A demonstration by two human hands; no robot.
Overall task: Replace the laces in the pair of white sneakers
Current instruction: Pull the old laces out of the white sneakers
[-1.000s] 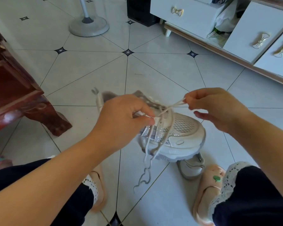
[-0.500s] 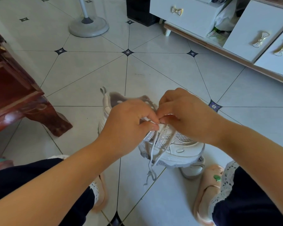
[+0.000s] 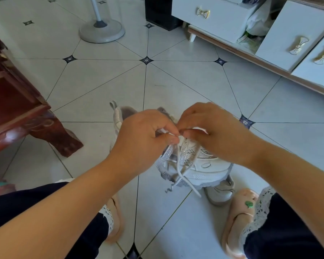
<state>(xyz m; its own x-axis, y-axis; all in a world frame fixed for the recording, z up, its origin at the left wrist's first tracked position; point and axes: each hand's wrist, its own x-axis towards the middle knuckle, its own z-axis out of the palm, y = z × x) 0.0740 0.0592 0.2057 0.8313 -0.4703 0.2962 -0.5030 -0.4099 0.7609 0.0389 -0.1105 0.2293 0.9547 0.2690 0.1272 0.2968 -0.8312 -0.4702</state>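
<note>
**Centre of frame: both hands on lace of one white sneaker**

Centre frame, slightly low – white sneaker lies w/ heel tab toward upper left and toe toward lower right. Mesh upper, sparkly strips along eyelet rows. Whether it rests on the floor or is held off it: cannot tell, hands cover the mid part.

L hand: fingers curled, thumb and forefinger pinching the lace above the eyelet area. R hand: fingers curled, tips meeting the L fingertips, closed on the same lace at that spot. Exact eyelet involved is hidden by the fingers.

Lace: two loose runs drop from the pinch point across the sneaker's near side; one end reaches the tile below the sole, the other ends in a crinkled tail just left of it.

Second sneaker: lower right of the first, partly hidden under its toe, only part of it visible.

Surroundings:
- Tiled floor, pale w/ dark diamond insets.
- Pink slippers on person's feet – one bottom centre-left, one bottom right, the latter just beside the second sneaker.
- Dark red wooden furniture leg, left edge.
- Round fan base, top centre-left.
- White cabinet w/ gold bow handles, upper right; one compartment open, contents unclear.
</note>
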